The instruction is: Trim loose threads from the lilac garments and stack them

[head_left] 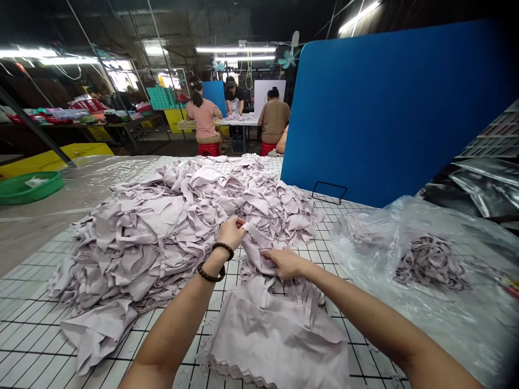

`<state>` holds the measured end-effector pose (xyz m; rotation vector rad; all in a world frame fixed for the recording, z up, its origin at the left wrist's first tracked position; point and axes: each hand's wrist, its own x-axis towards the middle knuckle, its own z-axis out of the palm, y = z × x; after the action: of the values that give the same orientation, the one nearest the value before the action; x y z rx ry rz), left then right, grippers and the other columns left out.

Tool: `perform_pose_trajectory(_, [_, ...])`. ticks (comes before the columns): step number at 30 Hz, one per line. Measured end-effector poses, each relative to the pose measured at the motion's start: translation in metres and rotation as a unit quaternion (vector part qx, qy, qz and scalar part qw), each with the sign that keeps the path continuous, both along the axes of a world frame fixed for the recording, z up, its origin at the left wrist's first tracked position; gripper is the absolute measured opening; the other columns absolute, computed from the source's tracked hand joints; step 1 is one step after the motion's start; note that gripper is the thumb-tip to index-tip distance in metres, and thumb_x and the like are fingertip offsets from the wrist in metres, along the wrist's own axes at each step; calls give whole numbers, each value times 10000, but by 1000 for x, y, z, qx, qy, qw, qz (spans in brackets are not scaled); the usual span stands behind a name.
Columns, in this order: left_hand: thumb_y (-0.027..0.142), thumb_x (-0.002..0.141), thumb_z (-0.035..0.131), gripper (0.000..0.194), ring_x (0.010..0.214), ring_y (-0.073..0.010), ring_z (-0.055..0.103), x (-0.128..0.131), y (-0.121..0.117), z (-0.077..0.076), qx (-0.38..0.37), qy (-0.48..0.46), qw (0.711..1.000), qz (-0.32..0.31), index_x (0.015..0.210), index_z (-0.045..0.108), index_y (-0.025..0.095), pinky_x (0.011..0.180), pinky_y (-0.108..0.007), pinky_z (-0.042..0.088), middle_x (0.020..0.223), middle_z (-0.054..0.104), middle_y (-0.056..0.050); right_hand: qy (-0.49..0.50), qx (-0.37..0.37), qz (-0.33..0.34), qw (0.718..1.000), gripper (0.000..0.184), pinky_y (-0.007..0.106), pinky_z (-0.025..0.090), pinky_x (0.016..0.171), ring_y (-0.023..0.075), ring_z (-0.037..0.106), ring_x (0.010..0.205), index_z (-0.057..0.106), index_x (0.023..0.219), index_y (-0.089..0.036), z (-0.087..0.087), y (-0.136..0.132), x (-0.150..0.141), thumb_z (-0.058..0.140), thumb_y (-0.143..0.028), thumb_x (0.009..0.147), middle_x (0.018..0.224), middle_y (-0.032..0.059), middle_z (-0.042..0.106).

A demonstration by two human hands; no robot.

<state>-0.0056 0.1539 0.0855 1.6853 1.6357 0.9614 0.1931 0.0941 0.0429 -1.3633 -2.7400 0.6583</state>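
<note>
A big heap of pale lilac fabric pieces (162,227) covers the gridded table (32,324). My left hand (232,231), with dark bead bracelets on the wrist, pinches the top edge of one fabric piece (254,254) at the heap's near side. My right hand (286,263) grips the same piece lower down, fingers closed on the cloth. Just below my hands lies a neat stack of flattened lilac pieces (279,335).
A clear plastic bag (425,270) with lilac strips lies at the right. A blue board (389,113) stands behind it on a wire stand. A green basin (28,186) sits far left. Three people work at a distant table (239,121).
</note>
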Motion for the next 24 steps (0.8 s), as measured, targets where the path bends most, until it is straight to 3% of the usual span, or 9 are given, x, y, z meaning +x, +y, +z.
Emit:
perform_pose_trajectory(3, [64, 625, 617, 160, 703, -152, 584, -10, 7, 16, 14, 54, 998, -2, 733, 664, 173, 638, -224, 423, 723, 658, -26, -76, 3, -9, 997, 211, 346, 378, 767, 233, 602, 784, 626, 849, -201, 1, 11, 7, 579, -157, 649, 833, 52, 671])
perform_pose_trajectory(5, [9, 602, 598, 213, 731, -166, 589, -21, 17, 26, 11, 87, 996, 8, 724, 667, 169, 671, -237, 432, 726, 656, -36, -79, 3, -24, 997, 81, 337, 376, 750, 204, 584, 721, 628, 738, -204, 9, 17, 22, 597, -189, 664, 755, 32, 648])
perform_pose_trajectory(10, [-40, 565, 609, 214, 613, -170, 602, -46, 48, 49, -55, 137, 989, 6, 671, 643, 143, 632, -261, 462, 624, 630, -41, 16, 27, -87, 996, 238, 344, 413, 742, 230, 549, 883, 681, 848, -218, 50, 20, 74, 621, -413, 726, 1034, 66, 578])
perform_pose_trajectory(14, [-18, 592, 616, 169, 451, -136, 572, -50, 66, 64, -143, 137, 979, -55, 657, 647, 136, 537, -243, 474, 531, 616, -23, 58, 67, -29, 996, 262, 362, 419, 810, 240, 520, 995, 684, 794, -212, 85, 1, 91, 568, -447, 791, 1209, 72, 496])
perform_pose_trajectory(17, [-23, 595, 619, 170, 420, -125, 569, -47, 72, 76, -203, 131, 965, -104, 648, 653, 135, 506, -217, 479, 485, 605, -11, 83, 83, -27, 993, 262, 341, 434, 737, 199, 554, 852, 662, 836, -211, 99, -10, 95, 498, -414, 847, 1108, 78, 562])
perform_pose_trajectory(21, [-11, 587, 664, 153, 411, -123, 579, -44, 73, 89, -268, 103, 945, -157, 638, 640, 132, 460, -179, 467, 447, 587, 0, 113, 111, -172, 972, 223, 273, 401, 595, 154, 523, 657, 604, 864, -206, 99, -10, 110, 499, -401, 840, 789, 35, 611])
perform_pose_trajectory(24, [8, 604, 686, 151, 406, -112, 577, -45, 70, 93, -288, 52, 940, -176, 673, 628, 129, 426, -155, 453, 463, 594, -2, 122, 71, -213, 967, 212, 244, 360, 548, 133, 496, 603, 585, 794, -201, 96, -8, 122, 554, -411, 796, 688, 1, 589])
